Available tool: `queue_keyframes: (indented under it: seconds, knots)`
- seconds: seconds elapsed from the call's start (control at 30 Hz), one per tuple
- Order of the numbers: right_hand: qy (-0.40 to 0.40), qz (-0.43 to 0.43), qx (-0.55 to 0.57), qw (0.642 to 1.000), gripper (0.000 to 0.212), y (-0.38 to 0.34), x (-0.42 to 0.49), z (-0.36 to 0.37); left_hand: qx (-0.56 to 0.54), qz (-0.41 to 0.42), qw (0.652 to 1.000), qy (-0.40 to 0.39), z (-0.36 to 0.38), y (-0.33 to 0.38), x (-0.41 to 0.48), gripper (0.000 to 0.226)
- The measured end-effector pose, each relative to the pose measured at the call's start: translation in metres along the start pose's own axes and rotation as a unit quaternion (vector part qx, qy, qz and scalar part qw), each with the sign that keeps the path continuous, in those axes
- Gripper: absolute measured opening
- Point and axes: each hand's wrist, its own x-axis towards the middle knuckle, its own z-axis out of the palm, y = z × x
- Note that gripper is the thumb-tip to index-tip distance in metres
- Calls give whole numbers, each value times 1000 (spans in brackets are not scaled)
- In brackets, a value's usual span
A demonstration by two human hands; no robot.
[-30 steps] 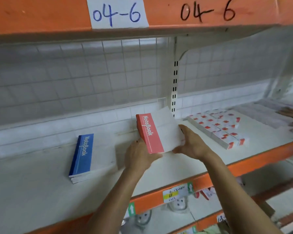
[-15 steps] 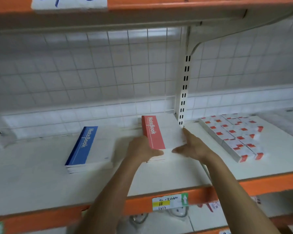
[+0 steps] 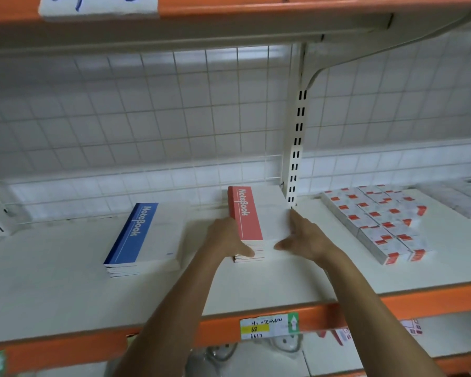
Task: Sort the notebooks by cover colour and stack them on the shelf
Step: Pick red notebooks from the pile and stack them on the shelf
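While we square the red notebooks just left of the upright post, our left hand presses the stack's spine side and our right hand lies spread against its other side. Next, we judge, comes letting go and fetching another; blue notebooks sit farther left.

A red-banded white notebook stack is lying by the shelf's back edge, a blue-banded white stack lying leftward; white boxes with red marks are showing rightward, the white shelf's front edge glowing orange
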Motion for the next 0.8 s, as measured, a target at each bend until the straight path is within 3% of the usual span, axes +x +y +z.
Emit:
queue_keyframes:
  seconds: [0.47, 0.63, 0.8]
  knots:
    - [-21, -14, 35, 999, 70, -4, -6, 1, -23, -5, 1000, -2, 1, 3, -10, 55]
    - [-18, -9, 8, 1000, 64, -7, -8, 0, -25, -1, 1000, -11, -3, 5, -15, 61]
    - [14, -42, -122, 992, 107, -21, -17, -3, 1, -27, 1000, -17, -3, 1, -23, 81]
